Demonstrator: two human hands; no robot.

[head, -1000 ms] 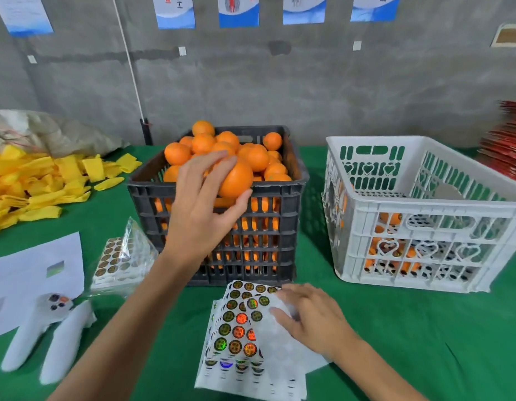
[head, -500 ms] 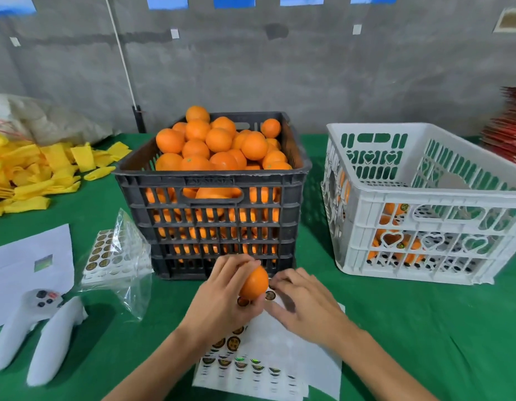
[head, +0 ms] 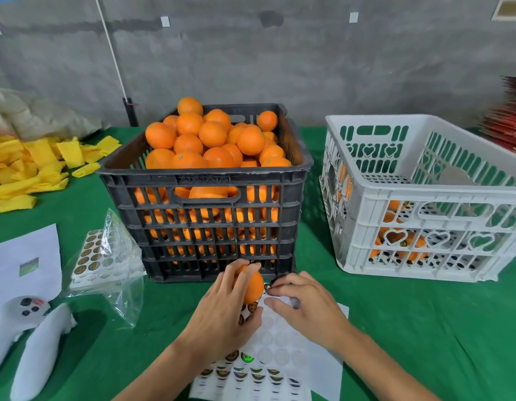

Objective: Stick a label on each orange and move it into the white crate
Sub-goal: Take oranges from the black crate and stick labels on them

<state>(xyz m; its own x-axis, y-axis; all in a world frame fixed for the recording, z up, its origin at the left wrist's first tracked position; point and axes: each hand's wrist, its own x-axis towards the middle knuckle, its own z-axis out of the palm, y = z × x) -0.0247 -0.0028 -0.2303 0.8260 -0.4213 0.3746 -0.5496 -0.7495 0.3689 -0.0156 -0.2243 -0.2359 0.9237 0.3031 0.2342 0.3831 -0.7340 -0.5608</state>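
orange (head: 253,287) fruit was held in the left hand (head: 222,316), fingers curled round it, just above the label sheet (head: 282,342) on the green table (head: 424,328), in front of the black crate (head: 206,195). right hand (head: 306,305): grip pinched on a small round label (head: 267,285) at the orange's side. judged step: sticking the label. next move likely calls for pressing it flat, then carrying the orange right, over the rim of the white crate (head: 424,192), where a few oranges lay.

Orange (head: 253,285) held above label sheet (head: 279,345); white crate (head: 424,198) right, few oranges inside
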